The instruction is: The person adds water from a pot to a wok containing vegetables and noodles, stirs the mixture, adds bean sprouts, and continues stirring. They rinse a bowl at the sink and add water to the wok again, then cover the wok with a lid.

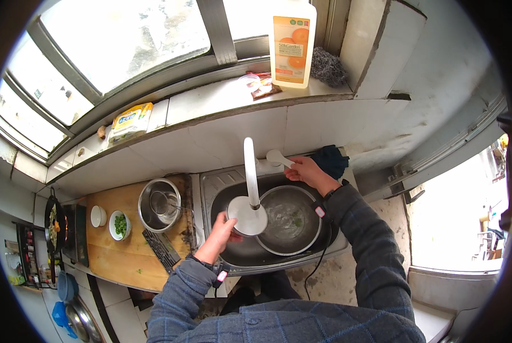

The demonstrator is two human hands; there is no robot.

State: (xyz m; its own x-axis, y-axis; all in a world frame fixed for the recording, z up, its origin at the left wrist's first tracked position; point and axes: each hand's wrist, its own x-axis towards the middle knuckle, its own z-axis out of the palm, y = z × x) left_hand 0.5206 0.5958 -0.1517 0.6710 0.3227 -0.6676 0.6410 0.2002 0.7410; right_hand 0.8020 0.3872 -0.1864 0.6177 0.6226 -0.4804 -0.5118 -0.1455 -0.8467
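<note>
My left hand (218, 237) grips the rim of a round white bowl (247, 218) below the spout of the faucet (251, 171). My right hand (305, 173) holds a white spoon (278, 157) by its handle, over the back edge of the steel sink (239, 269). In the sink, a large metal pan (288, 221) holds water with a few green leaves in it. The bowl overlaps the pan's left side from above. A dark cloth (332, 160) lies just behind my right hand.
On the wooden board (110, 259) stand a steel bowl with a strainer (159, 206), a white bowl of chopped greens (120, 225), a small white cup (98, 216) and a cleaver-like dark slotted blade (161, 251). A wok with food (55, 227) is far left. A large bottle (292, 51) stands on the sill.
</note>
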